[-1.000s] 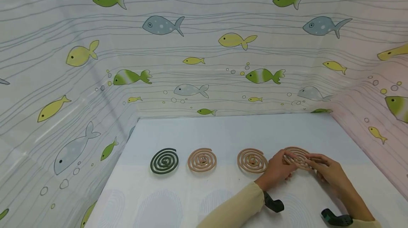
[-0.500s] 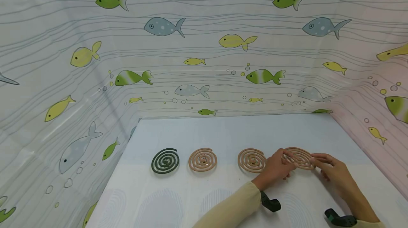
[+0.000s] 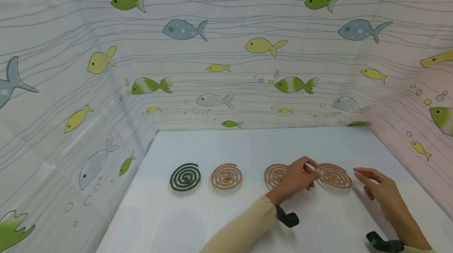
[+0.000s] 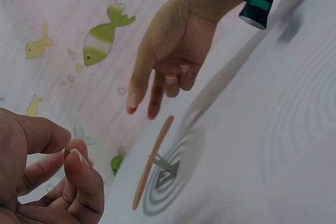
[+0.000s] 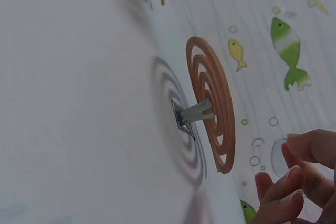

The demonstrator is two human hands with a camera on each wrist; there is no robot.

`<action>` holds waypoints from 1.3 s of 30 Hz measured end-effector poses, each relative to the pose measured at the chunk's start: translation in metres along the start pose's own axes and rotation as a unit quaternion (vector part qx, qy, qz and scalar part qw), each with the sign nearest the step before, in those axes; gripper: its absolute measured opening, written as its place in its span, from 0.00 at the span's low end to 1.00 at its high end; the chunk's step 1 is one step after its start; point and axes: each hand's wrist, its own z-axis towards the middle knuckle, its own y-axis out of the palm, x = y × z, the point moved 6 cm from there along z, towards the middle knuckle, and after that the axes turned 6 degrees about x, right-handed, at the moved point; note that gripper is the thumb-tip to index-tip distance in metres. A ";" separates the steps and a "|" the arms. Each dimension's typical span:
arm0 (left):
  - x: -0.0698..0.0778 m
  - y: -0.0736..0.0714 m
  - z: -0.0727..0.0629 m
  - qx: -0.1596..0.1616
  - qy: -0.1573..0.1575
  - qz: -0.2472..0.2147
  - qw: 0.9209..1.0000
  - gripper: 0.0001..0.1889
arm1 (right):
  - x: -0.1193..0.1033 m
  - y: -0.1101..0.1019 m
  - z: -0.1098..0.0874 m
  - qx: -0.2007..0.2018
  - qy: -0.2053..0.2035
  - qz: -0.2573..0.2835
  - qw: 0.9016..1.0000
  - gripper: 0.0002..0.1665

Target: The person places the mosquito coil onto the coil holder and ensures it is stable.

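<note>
The rightmost brown mosquito coil (image 3: 332,175) lies flat, raised above the white table on a small metal stand (image 5: 192,113). In the right wrist view the coil (image 5: 227,114) has the stand's prongs at its centre. My left hand (image 3: 296,177) is at its left edge, fingers loosely bent with nothing between them. My right hand (image 3: 380,190) hovers just off its right edge, fingers relaxed and apart from it. Under my left forearm and hand, another brown coil (image 3: 271,174) is partly hidden.
To the left, a dark green coil (image 3: 185,177) and a third brown coil (image 3: 226,176) stand in the same row on the white table (image 3: 247,147). Fish-printed sheeting (image 3: 247,88) rises behind and at both sides. Each wrist wears a black camera mount (image 3: 287,217).
Both hands have let go of the rightmost coil and drawn apart, the left hand moving left and the right hand right. The coil stays in place on its stand.
</note>
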 end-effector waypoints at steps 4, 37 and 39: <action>0.006 -0.013 -0.001 -0.013 0.022 -0.008 1.000 0.07 | -0.004 -0.002 -0.001 0.003 -0.003 0.004 1.000 0.19; 0.019 -0.234 -0.065 0.138 0.190 0.374 0.897 0.24 | -0.069 0.023 -0.013 -0.005 -0.114 -0.151 0.982 0.42; 0.017 -0.244 -0.073 0.153 0.184 0.394 0.887 0.25 | -0.075 0.027 -0.015 -0.001 -0.135 -0.181 0.974 0.42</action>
